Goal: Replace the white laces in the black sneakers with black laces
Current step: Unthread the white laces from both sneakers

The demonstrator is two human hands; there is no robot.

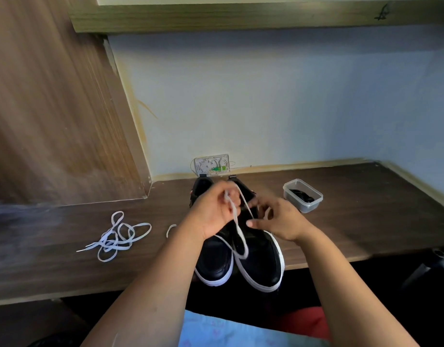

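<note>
Over the sneakers [241, 259] on the desk [366, 209], the left hand [213, 214] pinches a white lace [241, 236], looped down over the toes; the right hand [278, 219] curls fingers around the same lace.

- Sneakers [256, 256]: black uppers, white soles.
- Lace [237, 226] over the sneakers: white.
- Loose lace [115, 237] on the counter: white.
- Counter [353, 221]: dark brown wood grain.
- Tub [303, 195]: clear, black contents.
- Wall [266, 101]: pale blue.
- Side panel [53, 108]: brown wood grain.
</note>
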